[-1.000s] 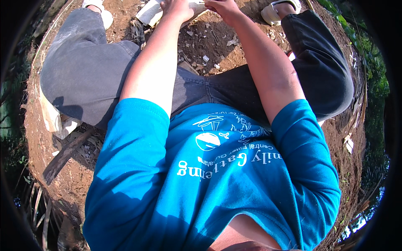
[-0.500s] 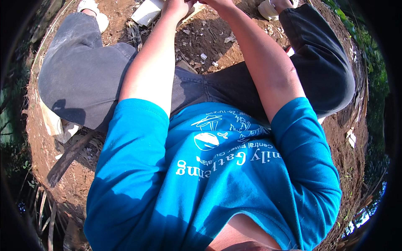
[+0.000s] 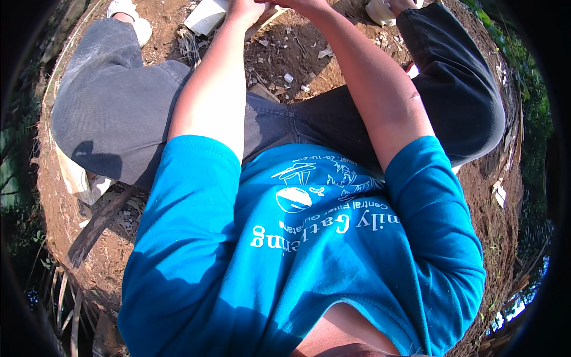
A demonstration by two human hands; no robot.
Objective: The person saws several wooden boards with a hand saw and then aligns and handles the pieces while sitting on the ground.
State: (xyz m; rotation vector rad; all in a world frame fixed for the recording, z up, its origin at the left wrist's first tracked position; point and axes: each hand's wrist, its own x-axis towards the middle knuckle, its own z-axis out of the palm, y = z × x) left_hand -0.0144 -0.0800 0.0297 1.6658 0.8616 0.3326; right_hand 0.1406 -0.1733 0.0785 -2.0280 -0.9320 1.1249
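Both my arms reach to the top edge of the view, where the hands come close together. My left hand (image 3: 245, 8) is cut off by that edge, and its fingers are out of sight. My right hand (image 3: 306, 6) points its fingers toward the left one; the fingertips cannot be made out. Just below the gap between them shows a pale strip of wood (image 3: 270, 20); whether either hand grips it is hidden. Left of my left wrist, a pale squared wood block (image 3: 206, 16) lies on the ground.
Between my spread legs, wood chips (image 3: 289, 78) litter the brown soil. A dark stick (image 3: 98, 229) and pale wood pieces (image 3: 77, 172) lie by my left thigh. A light shoe (image 3: 138, 27) is at the far left, another shoe (image 3: 380, 12) at the far right. Green plants edge the right.
Both hands have shifted slightly up and farther out, so less of them shows at the top edge. The arms have moved a little with them; the ground pieces look unchanged.
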